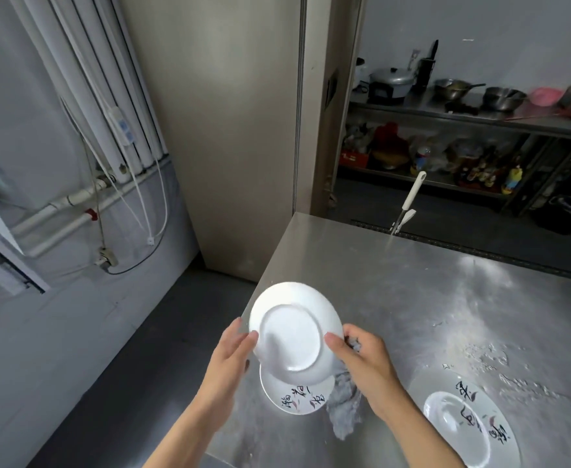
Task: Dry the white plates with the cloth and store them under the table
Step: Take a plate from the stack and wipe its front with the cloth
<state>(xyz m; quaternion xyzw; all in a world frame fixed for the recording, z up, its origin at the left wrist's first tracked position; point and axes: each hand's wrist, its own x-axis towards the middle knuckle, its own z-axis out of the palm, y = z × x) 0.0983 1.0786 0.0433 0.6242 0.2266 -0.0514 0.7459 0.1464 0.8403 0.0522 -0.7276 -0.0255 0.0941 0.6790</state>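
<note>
A white plate (294,331) is held up above the steel table's left corner, its underside facing me. My left hand (231,352) grips its left rim. My right hand (362,363) holds its right rim together with a grey cloth (343,405), which hangs down onto the table. Under the raised plate a second white plate (297,396) with black writing lies on the table. A third printed plate (470,428) lies at the lower right.
The steel table (429,298) has water drops on its right side. A white-handled tool (409,201) stands at its far edge. Behind stand shelves with pots (463,92). Pipes and cables (108,163) run along the left wall; dark floor lies left of the table.
</note>
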